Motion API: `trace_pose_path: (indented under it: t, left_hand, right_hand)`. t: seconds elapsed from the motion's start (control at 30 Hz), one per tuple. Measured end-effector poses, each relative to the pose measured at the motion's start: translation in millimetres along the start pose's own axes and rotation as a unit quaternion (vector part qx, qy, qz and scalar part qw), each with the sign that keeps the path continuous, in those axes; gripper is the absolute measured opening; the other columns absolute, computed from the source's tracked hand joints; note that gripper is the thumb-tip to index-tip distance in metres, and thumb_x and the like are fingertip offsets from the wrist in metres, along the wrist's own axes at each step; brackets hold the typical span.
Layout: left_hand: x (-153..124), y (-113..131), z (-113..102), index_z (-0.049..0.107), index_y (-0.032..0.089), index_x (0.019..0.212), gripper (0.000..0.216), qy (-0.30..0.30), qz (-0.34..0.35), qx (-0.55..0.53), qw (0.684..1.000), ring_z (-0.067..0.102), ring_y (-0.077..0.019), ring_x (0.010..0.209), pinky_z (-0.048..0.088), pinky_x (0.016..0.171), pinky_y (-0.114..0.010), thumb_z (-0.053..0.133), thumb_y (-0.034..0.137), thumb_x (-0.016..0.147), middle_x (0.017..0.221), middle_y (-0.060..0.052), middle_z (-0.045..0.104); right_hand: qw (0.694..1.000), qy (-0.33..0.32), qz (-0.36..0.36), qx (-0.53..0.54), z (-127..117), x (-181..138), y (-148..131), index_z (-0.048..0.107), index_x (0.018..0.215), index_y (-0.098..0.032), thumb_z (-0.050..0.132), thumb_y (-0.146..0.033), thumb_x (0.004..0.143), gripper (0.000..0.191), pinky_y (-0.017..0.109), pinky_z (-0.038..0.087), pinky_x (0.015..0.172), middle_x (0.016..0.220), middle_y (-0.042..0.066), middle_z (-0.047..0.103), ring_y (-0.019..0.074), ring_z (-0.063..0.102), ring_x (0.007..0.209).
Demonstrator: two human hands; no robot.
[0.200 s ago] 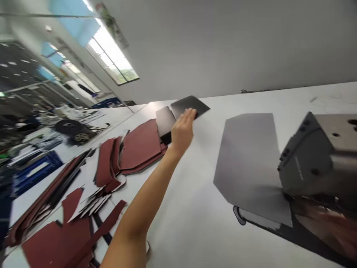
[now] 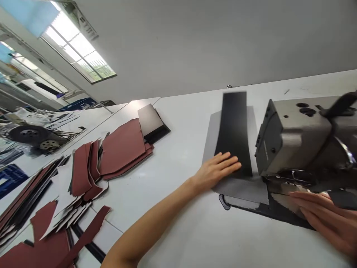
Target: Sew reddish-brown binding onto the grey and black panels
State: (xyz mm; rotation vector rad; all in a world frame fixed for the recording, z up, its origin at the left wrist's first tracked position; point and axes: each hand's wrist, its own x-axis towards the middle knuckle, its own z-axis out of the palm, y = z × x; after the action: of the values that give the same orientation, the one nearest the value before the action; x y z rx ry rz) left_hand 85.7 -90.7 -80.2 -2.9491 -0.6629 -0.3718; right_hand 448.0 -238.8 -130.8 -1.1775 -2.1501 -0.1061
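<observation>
My left hand lies flat with fingers stretched out on the near end of a black cut piece, which rests on a larger grey sheet beside the sewing machine head. My right hand reaches in from the lower right, fingers extended and pressed on dark material under the machine. The machine body hides what lies at the needle.
Stacks of dark red cut pieces spread along the left of the white table, with a small pile of black pieces at their far end. More red and white pieces lie nearer left. A workshop with windows lies beyond.
My left hand has come back from the black pile at the far left and laid a black piece on the grey sheet by the machine. My right hand now shows clearly.
</observation>
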Motion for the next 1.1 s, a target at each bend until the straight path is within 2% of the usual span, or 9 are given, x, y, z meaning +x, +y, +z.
trace_pose_path:
  t: [0.07, 0.13, 0.23, 0.37, 0.63, 0.87, 1.0, 1.03, 1.1]
  left_hand:
    - [0, 12, 8, 0.049, 0.025, 0.149, 0.046, -0.062, 0.049, -0.044, 0.996, 0.032, -0.0183, 0.154, 0.026, 0.130, -0.040, 0.031, 0.017, 0.108, 0.159, 0.001, 0.047]
    - [0, 15, 7, 0.047, 0.026, 0.151, 0.046, -0.102, 0.067, -0.073, 0.990, 0.027, -0.0188, 0.156, 0.023, 0.131, -0.042, 0.034, 0.017, 0.107, 0.161, 0.001, 0.043]
    - [1, 21, 2, 0.043, 0.029, 0.154, 0.049, -0.138, 0.047, -0.074, 0.987, 0.025, -0.0207, 0.157, 0.022, 0.130, -0.043, 0.036, 0.018, 0.106, 0.163, 0.001, 0.039]
    - [-1, 39, 5, 0.037, 0.027, 0.157, 0.053, -0.157, 0.002, -0.035, 0.987, 0.027, -0.0271, 0.156, 0.027, 0.127, -0.050, 0.036, 0.017, 0.105, 0.164, -0.001, 0.037]
    - [-6, 54, 8, 0.046, 0.026, 0.151, 0.050, -0.080, -0.030, -0.012, 0.996, 0.041, -0.0253, 0.148, 0.037, 0.118, -0.045, 0.038, 0.015, 0.103, 0.158, 0.001, 0.048]
    - [-3, 62, 3, 0.058, 0.025, 0.141, 0.039, -0.018, -0.043, 0.005, 0.999, 0.055, -0.0249, 0.124, 0.043, 0.099, -0.041, 0.045, 0.021, 0.104, 0.146, -0.002, 0.061]
    - [-3, 70, 3, 0.057, 0.022, 0.141, 0.044, -0.027, -0.054, 0.030, 0.998, 0.058, -0.0222, 0.102, 0.044, 0.086, -0.039, 0.046, 0.011, 0.100, 0.142, -0.006, 0.063]
    - [-4, 71, 3, 0.058, 0.022, 0.141, 0.043, -0.029, -0.057, 0.021, 0.998, 0.058, -0.0219, 0.100, 0.044, 0.087, -0.039, 0.045, 0.013, 0.101, 0.141, -0.006, 0.063]
    - [-4, 69, 2, 0.060, 0.024, 0.139, 0.038, -0.024, -0.061, -0.030, 0.997, 0.059, -0.0234, 0.104, 0.044, 0.094, -0.043, 0.048, 0.030, 0.104, 0.138, -0.007, 0.064]
  right_hand:
    - [0.999, -0.026, -0.038, -0.014, -1, 6, 0, 0.055, 0.144, -0.037, 0.057, -0.020, 0.097, 0.050, 0.034, 0.064, 0.082, 0.120, -0.003, 0.073, 0.0200, 0.073, 0.099]
    - [0.998, -0.024, -0.054, -0.018, -4, 16, -2, 0.056, 0.142, -0.033, 0.055, -0.021, 0.099, 0.045, 0.030, 0.064, 0.080, 0.118, -0.002, 0.074, 0.0179, 0.074, 0.095]
    - [0.998, -0.013, -0.058, 0.004, -7, 27, -8, 0.064, 0.131, -0.029, 0.052, -0.028, 0.102, 0.032, 0.028, 0.062, 0.076, 0.113, -0.002, 0.075, 0.0170, 0.075, 0.090]
    - [0.999, -0.032, -0.036, 0.012, -6, 24, -9, 0.066, 0.129, -0.028, 0.052, -0.030, 0.101, 0.031, 0.031, 0.062, 0.076, 0.117, -0.002, 0.074, 0.0187, 0.074, 0.094]
    - [0.998, -0.054, -0.030, -0.015, -2, 19, -6, 0.069, 0.123, -0.027, 0.051, -0.031, 0.103, 0.028, 0.034, 0.059, 0.084, 0.119, 0.000, 0.073, 0.0207, 0.072, 0.102]
    - [0.996, -0.052, -0.054, -0.040, -3, 22, -10, 0.068, 0.126, -0.025, 0.048, -0.026, 0.105, 0.030, 0.030, 0.055, 0.089, 0.119, 0.001, 0.074, 0.0176, 0.071, 0.105]
    - [0.989, -0.135, -0.058, -0.014, 3, 22, -19, 0.060, 0.141, -0.028, 0.047, -0.030, 0.105, 0.039, 0.030, 0.058, 0.087, 0.141, 0.002, 0.062, 0.0202, 0.065, 0.118]
    - [0.986, -0.156, -0.060, -0.010, 5, 23, -21, 0.059, 0.142, -0.028, 0.047, -0.033, 0.105, 0.040, 0.030, 0.058, 0.086, 0.145, 0.002, 0.059, 0.0207, 0.064, 0.120]
    - [0.983, -0.173, -0.064, -0.012, 7, 26, -23, 0.059, 0.142, -0.029, 0.047, -0.038, 0.105, 0.040, 0.031, 0.058, 0.086, 0.148, 0.000, 0.056, 0.0215, 0.061, 0.123]
